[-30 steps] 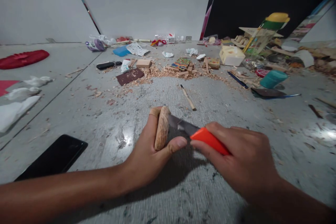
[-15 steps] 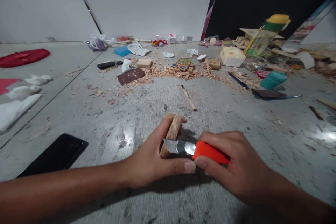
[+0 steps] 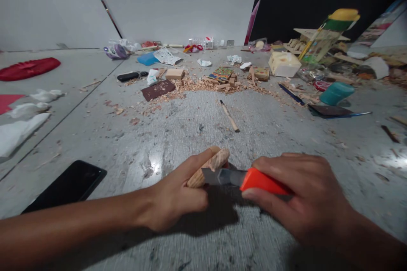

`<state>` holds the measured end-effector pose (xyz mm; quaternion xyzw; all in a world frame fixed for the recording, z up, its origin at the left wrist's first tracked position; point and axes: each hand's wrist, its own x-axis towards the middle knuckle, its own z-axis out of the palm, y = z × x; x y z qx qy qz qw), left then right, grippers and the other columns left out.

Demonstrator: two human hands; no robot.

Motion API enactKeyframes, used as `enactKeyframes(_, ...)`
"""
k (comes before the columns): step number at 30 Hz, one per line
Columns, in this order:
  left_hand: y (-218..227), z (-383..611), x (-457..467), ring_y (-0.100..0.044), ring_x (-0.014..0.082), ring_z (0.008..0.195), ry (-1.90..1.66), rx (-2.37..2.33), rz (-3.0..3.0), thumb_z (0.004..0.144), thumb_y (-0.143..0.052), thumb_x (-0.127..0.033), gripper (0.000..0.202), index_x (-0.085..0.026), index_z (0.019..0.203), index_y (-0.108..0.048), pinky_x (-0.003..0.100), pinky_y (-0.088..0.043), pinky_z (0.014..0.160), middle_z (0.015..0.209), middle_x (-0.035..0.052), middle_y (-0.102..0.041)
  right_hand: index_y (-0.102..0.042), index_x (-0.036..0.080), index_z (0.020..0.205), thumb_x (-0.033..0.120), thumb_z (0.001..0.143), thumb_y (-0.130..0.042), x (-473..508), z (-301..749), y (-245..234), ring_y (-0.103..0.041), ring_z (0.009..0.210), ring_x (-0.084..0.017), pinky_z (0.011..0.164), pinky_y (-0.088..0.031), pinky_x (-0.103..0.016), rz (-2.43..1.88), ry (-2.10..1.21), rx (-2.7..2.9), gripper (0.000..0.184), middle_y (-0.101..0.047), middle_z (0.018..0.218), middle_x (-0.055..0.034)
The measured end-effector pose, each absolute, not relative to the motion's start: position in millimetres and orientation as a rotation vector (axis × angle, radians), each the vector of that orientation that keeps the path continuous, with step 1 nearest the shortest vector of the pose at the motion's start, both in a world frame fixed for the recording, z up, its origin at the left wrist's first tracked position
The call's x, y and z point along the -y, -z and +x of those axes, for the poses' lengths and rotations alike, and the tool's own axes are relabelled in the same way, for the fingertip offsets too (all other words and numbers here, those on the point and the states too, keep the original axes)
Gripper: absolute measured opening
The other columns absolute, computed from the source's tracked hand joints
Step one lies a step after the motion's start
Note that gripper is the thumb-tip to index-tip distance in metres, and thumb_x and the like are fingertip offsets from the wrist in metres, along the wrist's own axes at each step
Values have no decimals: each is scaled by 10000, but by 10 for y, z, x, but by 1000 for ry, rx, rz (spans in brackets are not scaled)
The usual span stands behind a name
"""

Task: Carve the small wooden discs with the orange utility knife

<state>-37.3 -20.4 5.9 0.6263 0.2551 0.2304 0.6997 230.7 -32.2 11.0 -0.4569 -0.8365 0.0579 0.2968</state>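
My left hand (image 3: 178, 192) is closed around a small rounded piece of pale wood (image 3: 212, 165), holding it tilted just above the grey floor, forefinger stretched along its top. My right hand (image 3: 302, 197) grips the orange handle of a utility knife (image 3: 260, 181). The knife's steel blade (image 3: 219, 175) points left and lies against the lower side of the wood, close to my left thumb.
A black phone (image 3: 68, 186) lies at my left forearm. A thin wooden stick (image 3: 229, 116) rests ahead. Farther off are wood shavings (image 3: 203, 87), a brown sandpaper sheet (image 3: 158, 90), small wood blocks, a teal cup (image 3: 336, 93), a cream box (image 3: 284, 63) and white tissues (image 3: 19, 129).
The wood piece has been turned from standing on edge to lying more tilted. The blade moved from its right face down to its lower side. Both hands shifted slightly nearer.
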Motion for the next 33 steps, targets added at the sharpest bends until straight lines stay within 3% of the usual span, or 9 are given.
enactKeyframes(3, -146, -401, 266, -500, 173, 721, -435, -532, 1454, 722, -765, -270, 314, -241, 959, -562, 303, -421, 629, 844, -7, -578, -721, 262, 814, 696, 1068, -578, -61, 2660, -185, -492, 434, -172, 473, -269, -315, -1501, -68, 1992, 523, -631, 558, 1)
enactKeyframes(5, -171, -437, 253, -539, 197, 813, -515, -651, 1472, 729, -747, -243, 320, -253, 1010, -595, 300, -456, 689, 925, -1, -612, -632, 265, 726, 745, 1086, -484, -216, 2832, -264, -494, 477, -188, 492, -279, -321, -1547, -12, 1906, 618, -562, 535, -11)
enactKeyframes(9, -127, -469, 140, -559, 259, 1006, -622, -766, 1452, 690, -803, -272, 462, -259, 1132, -667, 367, -471, 883, 1046, 13, -622, -608, 257, 764, 665, 1119, -515, -33, 2694, -369, -485, 519, -158, 541, -327, -327, -1390, -156, 2062, 549, -544, 591, 23)
enactKeyframes(14, -51, -413, 102, -535, 216, 895, -585, -737, 1307, 770, -792, -278, 505, -231, 1253, -651, 335, -416, 767, 1002, 20, -611, -660, 246, 836, 544, 1162, -495, 414, 2275, -243, -589, 555, -148, 568, -364, -320, -1133, -420, 2319, 472, -643, 654, 30)
enactKeyframes(23, -49, -326, 144, -508, 183, 832, -672, -731, 1476, 826, -712, -200, 245, -215, 999, -539, 329, -415, 727, 940, -2, -578, -583, 239, 800, 492, 1114, -540, 468, 2134, -76, -485, 522, -127, 547, -279, -333, -1140, -539, 2289, 405, -568, 610, 50)
enactKeyframes(28, -75, -326, 177, -403, 138, 712, -658, -808, 1576, 743, -650, -151, 254, -223, 922, -484, 300, -338, 613, 805, -55, -480, -615, 232, 800, 500, 1118, -546, 457, 2132, -125, -532, 507, -131, 525, -309, -320, -1126, -446, 2349, 421, -583, 588, 43)
enactKeyframes(33, -55, -329, 182, -384, 123, 702, -648, -791, 1494, 753, -600, -156, 215, -226, 898, -457, 279, -338, 600, 793, -62, -443, -668, 231, 805, 526, 1145, -546, 487, 2098, -122, -522, 471, -110, 488, -332, -298, -1072, -385, 2276, 466, -588, 576, 56)
